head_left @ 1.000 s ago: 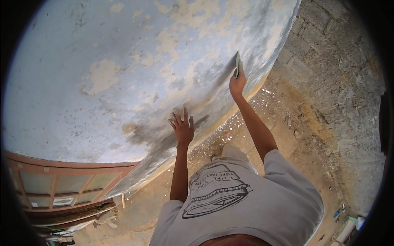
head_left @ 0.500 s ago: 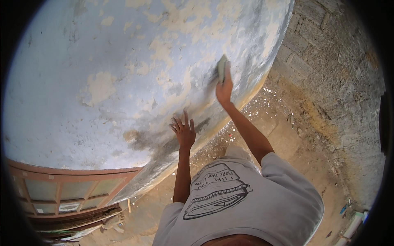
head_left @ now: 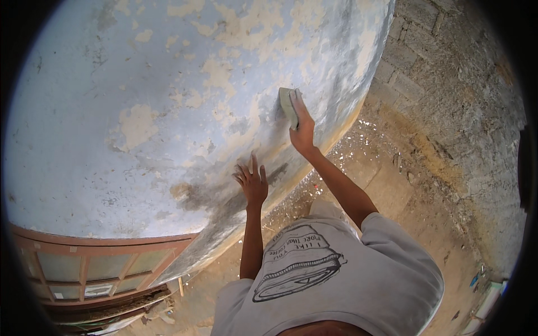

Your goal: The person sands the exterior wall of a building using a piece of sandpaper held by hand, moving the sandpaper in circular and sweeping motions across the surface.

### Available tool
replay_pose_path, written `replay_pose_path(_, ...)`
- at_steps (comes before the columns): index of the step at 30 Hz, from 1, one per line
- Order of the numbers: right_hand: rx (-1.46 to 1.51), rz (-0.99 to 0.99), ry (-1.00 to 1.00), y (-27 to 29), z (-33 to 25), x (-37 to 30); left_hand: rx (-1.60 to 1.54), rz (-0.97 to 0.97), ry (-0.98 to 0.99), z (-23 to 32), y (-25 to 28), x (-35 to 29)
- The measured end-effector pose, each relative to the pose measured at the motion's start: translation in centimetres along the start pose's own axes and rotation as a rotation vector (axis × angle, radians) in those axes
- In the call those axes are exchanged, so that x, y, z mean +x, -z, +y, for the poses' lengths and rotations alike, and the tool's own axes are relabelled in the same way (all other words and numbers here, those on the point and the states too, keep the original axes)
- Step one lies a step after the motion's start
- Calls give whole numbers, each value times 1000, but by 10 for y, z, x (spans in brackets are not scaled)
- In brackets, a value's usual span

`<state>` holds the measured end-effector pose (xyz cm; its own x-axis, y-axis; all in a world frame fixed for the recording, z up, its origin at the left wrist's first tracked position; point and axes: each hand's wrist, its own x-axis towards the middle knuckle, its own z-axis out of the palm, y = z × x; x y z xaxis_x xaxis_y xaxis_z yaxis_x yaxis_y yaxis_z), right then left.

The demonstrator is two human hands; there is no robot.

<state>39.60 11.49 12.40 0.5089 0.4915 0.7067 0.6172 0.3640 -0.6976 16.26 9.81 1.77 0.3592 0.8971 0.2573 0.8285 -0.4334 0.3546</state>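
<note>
In front of me rises a pale blue wall [head_left: 84,162] whose paint has flaked into cream and grey patches. My right hand [head_left: 303,133] grips a flat grey-green block [head_left: 288,105] by its right side and holds it at the wall's worn, greyish stretch. The fingers wrap over the block's edge, and whether its whole face touches the wall I cannot tell. Lower and to the left, my left hand [head_left: 254,185] rests on the wall with its fingers spread, beside a dark grey patch, holding nothing.
White paint flakes [head_left: 367,134] litter the brown ground along the wall's foot. A rough block wall [head_left: 443,84] stands on the right. At lower left is a window with a reddish-brown frame [head_left: 106,243], with planks [head_left: 123,307] below it. Odds and ends [head_left: 486,299] lie at lower right.
My right hand has moved the block down and to the left along the wall, and more of its broad face shows. The left hand stays in the same place on the wall.
</note>
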Motion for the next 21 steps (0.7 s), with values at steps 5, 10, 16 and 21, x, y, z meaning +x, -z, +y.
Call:
replay_pose_path(5, 34, 125, -175, 5, 38, 16, -5, 0, -27, 1, 4, -1)
replay_pose_path(10, 43, 63, -5, -8, 7, -6, 36, -42, 14, -2, 5, -2)
replay_pose_path(16, 48, 189, -223, 1, 45, 17, 27, -33, -39, -4, 9, 0)
replay_pose_path(21, 15, 106, -55, -8, 5, -8, 64, -12, -30, -8, 8, -3)
